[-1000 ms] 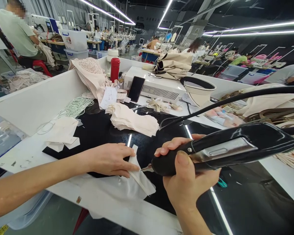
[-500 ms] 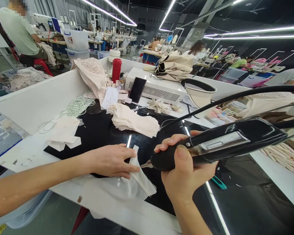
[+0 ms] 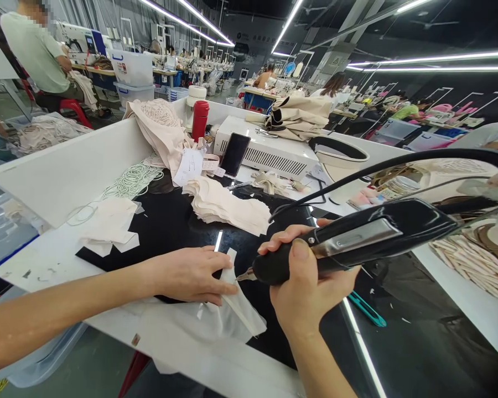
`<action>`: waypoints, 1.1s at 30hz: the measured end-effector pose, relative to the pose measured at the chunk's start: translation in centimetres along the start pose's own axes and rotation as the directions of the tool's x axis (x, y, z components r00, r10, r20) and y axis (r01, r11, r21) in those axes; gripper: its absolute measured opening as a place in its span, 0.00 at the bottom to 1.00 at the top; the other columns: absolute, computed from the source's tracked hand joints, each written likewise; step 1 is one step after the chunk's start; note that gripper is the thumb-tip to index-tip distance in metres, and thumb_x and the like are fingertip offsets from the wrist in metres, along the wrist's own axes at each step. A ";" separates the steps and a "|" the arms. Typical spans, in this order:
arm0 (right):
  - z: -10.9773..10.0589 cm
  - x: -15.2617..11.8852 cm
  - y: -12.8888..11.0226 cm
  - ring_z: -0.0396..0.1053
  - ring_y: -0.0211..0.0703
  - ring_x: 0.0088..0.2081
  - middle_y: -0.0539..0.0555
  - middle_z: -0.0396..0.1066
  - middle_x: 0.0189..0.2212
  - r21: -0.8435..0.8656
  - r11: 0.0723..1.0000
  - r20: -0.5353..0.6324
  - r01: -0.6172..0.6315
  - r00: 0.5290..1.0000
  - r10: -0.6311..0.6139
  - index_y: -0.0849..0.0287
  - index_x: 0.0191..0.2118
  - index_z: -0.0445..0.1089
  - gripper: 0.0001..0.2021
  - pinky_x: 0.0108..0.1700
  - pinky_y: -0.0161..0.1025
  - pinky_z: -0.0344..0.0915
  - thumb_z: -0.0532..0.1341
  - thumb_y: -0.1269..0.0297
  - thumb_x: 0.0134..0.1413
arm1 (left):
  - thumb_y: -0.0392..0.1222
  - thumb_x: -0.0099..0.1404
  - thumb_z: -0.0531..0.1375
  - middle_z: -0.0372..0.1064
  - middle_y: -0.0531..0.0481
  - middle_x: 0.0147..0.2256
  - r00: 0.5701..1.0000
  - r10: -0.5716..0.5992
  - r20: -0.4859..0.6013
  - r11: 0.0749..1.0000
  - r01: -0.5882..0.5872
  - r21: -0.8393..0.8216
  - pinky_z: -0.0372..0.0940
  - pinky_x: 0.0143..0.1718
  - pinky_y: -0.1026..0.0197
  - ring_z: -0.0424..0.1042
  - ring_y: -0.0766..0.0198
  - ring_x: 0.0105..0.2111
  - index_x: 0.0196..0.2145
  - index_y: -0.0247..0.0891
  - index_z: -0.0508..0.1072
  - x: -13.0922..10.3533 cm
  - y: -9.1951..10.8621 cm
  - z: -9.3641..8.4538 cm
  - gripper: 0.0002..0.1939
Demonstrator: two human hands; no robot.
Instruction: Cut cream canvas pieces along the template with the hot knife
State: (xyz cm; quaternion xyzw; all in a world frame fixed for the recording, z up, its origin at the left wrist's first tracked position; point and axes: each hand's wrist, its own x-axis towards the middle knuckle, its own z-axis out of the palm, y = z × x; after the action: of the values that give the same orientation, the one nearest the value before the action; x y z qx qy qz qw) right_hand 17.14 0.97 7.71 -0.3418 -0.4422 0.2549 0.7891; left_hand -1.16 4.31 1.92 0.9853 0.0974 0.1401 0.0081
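My right hand (image 3: 305, 282) is wrapped round a black corded handheld tool (image 3: 352, 235) with a silver lever on its side, thumb on top. The tool's pointed metal tip (image 3: 245, 275) is at the edge of a small cream fabric piece (image 3: 243, 304), just beside my left fingertips. My left hand (image 3: 195, 273) lies palm down with its fingers bent over that piece, holding it at the table's near edge. Part of the fabric under the left fingers is hidden. A thin translucent sheet (image 3: 191, 326) spreads under the fabric toward me.
A stack of cream fabric pieces (image 3: 228, 204) lies beyond my hands. Left of it are more cut pieces (image 3: 112, 218) and pale green cord (image 3: 135, 179). Behind stand a phone (image 3: 235, 153), a red bottle (image 3: 200, 120) and a white vented box (image 3: 265, 146). Teal thread snips (image 3: 367, 309) lie to the right.
My right hand and the tool have shifted slightly left, and the tool's rear end has swung left. A translucent-covered hand or object shows at the right edge. My left hand stays put.
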 end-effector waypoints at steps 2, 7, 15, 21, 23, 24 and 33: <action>0.0 0.1 0.1 0.72 0.37 0.23 0.42 0.74 0.28 -0.002 1.000 0.006 -0.004 1.000 0.004 0.51 0.46 0.66 0.19 0.23 0.37 0.74 0.73 0.63 0.52 | 0.48 0.76 0.63 0.68 0.37 0.53 1.000 0.002 -0.016 1.000 -0.002 -0.008 0.70 0.53 0.54 0.72 0.52 0.54 0.58 0.44 0.75 0.0 0.0 0.0 0.16; 0.1 0.6 0.5 0.71 0.37 0.22 0.42 0.73 0.27 -0.020 1.000 -0.035 0.018 0.999 -0.019 0.52 0.46 0.66 0.20 0.23 0.38 0.74 0.74 0.60 0.51 | 0.48 0.76 0.63 0.69 0.38 0.53 0.999 -0.001 -0.040 1.000 0.000 -0.024 0.70 0.54 0.53 0.73 0.53 0.51 0.56 0.44 0.77 -0.1 0.0 0.2 0.15; 0.4 0.8 1.1 0.70 0.36 0.22 0.42 0.74 0.28 -0.018 0.999 -0.007 0.040 0.999 -0.040 0.52 0.46 0.66 0.19 0.24 0.37 0.74 0.72 0.64 0.52 | 0.48 0.76 0.62 0.69 0.38 0.53 0.999 -0.005 -0.049 1.000 0.003 -0.027 0.70 0.55 0.53 0.73 0.53 0.52 0.57 0.43 0.77 0.0 0.1 0.3 0.15; 0.1 0.9 1.1 0.71 0.36 0.23 0.42 0.75 0.29 0.003 0.998 0.031 0.056 0.998 -0.056 0.52 0.47 0.66 0.19 0.25 0.38 0.75 0.73 0.63 0.54 | 0.48 0.77 0.61 0.70 0.38 0.52 1.000 -0.012 -0.013 0.999 0.012 -0.049 0.69 0.57 0.52 0.73 0.53 0.54 0.58 0.43 0.76 -0.1 0.0 0.1 0.16; -0.4 1.1 0.8 0.72 0.36 0.24 0.42 0.75 0.29 -0.007 0.998 0.039 0.063 0.997 -0.062 0.52 0.48 0.66 0.19 0.26 0.37 0.74 0.73 0.62 0.55 | 0.48 0.77 0.61 0.70 0.37 0.52 1.000 -0.019 -0.013 0.997 0.018 -0.073 0.69 0.57 0.51 0.73 0.52 0.54 0.58 0.42 0.76 -0.3 0.0 -0.1 0.15; -0.7 1.2 0.7 0.72 0.36 0.24 0.42 0.75 0.30 -0.015 0.997 0.046 0.069 0.997 -0.069 0.52 0.48 0.66 0.20 0.26 0.37 0.74 0.74 0.61 0.55 | 0.48 0.77 0.61 0.70 0.37 0.53 1.000 -0.024 -0.017 0.996 0.023 -0.085 0.69 0.58 0.50 0.73 0.51 0.54 0.57 0.41 0.75 -0.4 0.0 -0.2 0.15; -5.5 2.7 -1.4 0.76 0.40 0.34 0.47 0.76 0.39 -0.220 0.971 0.163 0.092 0.985 -0.056 0.50 0.47 0.66 0.18 0.42 0.42 0.79 0.72 0.54 0.58 | 0.37 0.81 0.52 0.74 0.43 0.46 0.974 -0.203 -0.097 0.975 0.192 -0.114 0.71 0.53 0.54 0.75 0.56 0.47 0.46 0.35 0.76 1.2 1.3 -0.5 0.13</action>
State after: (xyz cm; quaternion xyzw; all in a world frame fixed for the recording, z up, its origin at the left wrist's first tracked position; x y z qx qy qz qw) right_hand 23.34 0.24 8.09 -0.3919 -0.5410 0.1989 0.7171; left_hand 0.08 3.28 2.80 0.9599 0.1879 0.1968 0.0681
